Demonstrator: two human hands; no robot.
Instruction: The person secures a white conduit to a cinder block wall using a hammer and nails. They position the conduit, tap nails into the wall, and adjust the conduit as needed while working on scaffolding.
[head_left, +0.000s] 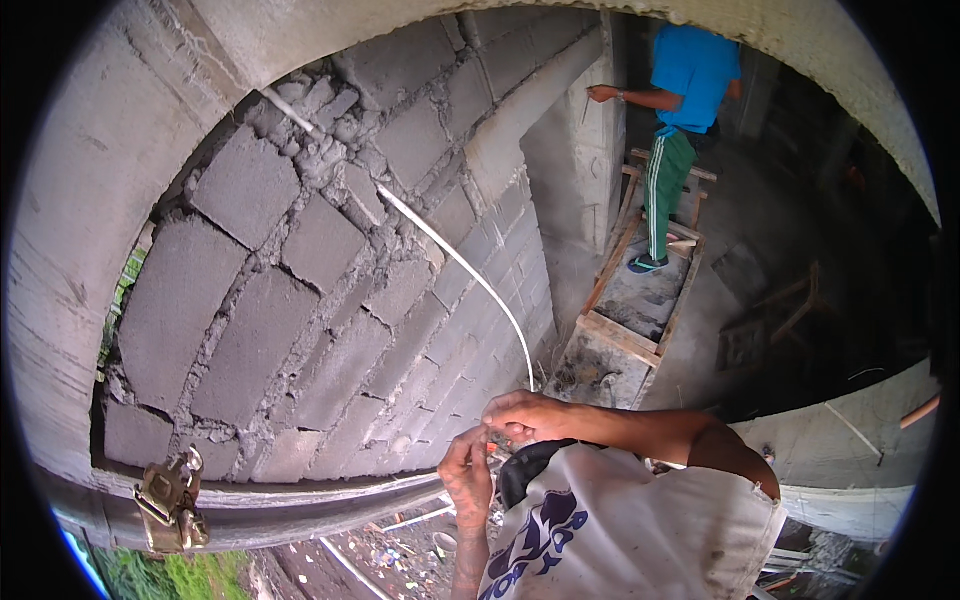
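My left hand (pixel 467 472) is raised in front of my chest, its fingers bent and closed. My right hand (pixel 524 415) meets it from the right, thumb and fingers pinched together. The fingertips of both hands touch; whatever they may hold between them is too small to make out. Just behind my right hand, a white flexible tube (pixel 478 280) curves down out of the block wall (pixel 330 245). Its lower end disappears behind that hand, and I cannot tell whether the two touch. Dark cloth or strap (pixel 535 466) lies beside my right wrist.
Rough mortar surrounds the tube on the wall. A co-worker in a blue shirt (pixel 694 75) and green trousers stands at the far right on a wood-framed platform (pixel 640 300), one arm stretched toward a concrete column (pixel 597 150). A brass-coloured metal fitting (pixel 172 502) is at lower left.
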